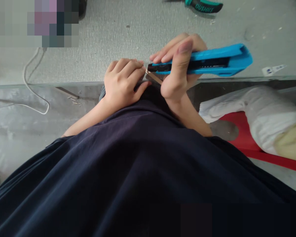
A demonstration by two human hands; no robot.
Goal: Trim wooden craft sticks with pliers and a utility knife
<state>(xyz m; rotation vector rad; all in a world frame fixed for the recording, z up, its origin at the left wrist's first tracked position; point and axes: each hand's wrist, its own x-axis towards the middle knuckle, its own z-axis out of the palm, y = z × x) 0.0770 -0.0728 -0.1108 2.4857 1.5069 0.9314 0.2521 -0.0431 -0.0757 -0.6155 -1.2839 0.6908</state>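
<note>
My right hand is closed round a long blue-and-black hand tool, its thumb laid across the body. The tool's dark narrow nose points left, and its wide hollow end sticks out to the right. A thin brown strip slants from under the tool's nose toward the heel of my right hand. My left hand is curled at the table's front edge, its fingertips against the strip's upper end and its thumb lower down. How firmly these fingers grip the strip is partly hidden.
Pliers with green-and-black handles lie on the grey textured table. At the right is a small white label or tag. A white cable hangs over the edge at left. White cloth covers a red stool.
</note>
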